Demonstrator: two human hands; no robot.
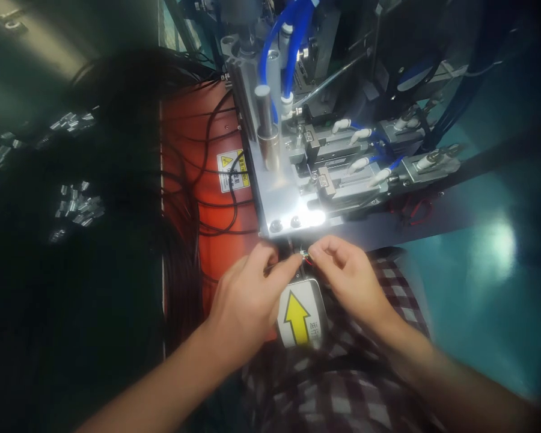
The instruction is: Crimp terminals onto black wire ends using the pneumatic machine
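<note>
My left hand and my right hand meet just below the front edge of a metal machine plate. Both pinch a tiny part with thin red and black wires between thumb and fingertips. My left hand's fingers are curled, my right hand's fingers are bent in a pinch. Under the hands lies a white label with a yellow arrow.
A machine with blue air hoses, cylinders and a steel post stands behind. An orange panel with black cables is at left. Small metal pieces lie on a dark surface far left. My checked clothing is below.
</note>
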